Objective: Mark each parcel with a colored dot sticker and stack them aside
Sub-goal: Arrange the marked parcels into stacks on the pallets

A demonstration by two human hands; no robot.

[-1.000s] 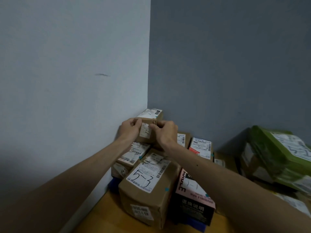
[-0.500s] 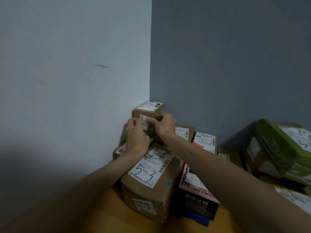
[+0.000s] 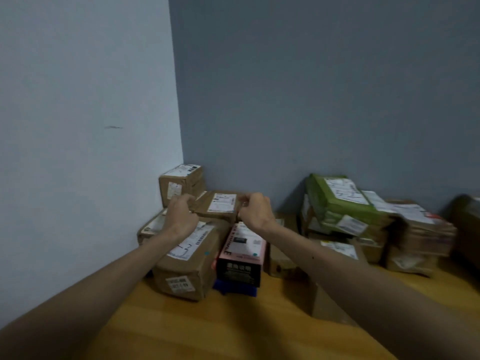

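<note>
Left hand (image 3: 181, 216) is curled on the left end of the flat parcel (image 3: 220, 207); right hand (image 3: 255, 211) is curled on its right end. Both are clamped on it, knuckles up, and the fingertips are mostly hidden by the parcel edges.

The parcel is held above the large box (image 3: 189, 258), just in front of the corner box (image 3: 181, 183). Whether it rests on anything cannot be told. Its long axis runs left-right between the hands, with the white label face up and tipped toward the camera.

Left wall (image 3: 78, 126) is close beside the left hand, and back wall (image 3: 311, 100) is just behind the pile. Open room is seen only camera-side, over the wooden surface (image 3: 207, 331).

Pink-and-black box (image 3: 241, 255) is set tight against the large box, below the right wrist. A teal dot (image 3: 207, 253) is seen on the large box.

Green parcel (image 3: 340, 203) and a stack of flat parcels (image 3: 420, 227) lie well to the right, blurred, with labels unreadable. A dark shape (image 3: 467, 224) is cut off by the right edge.
</note>
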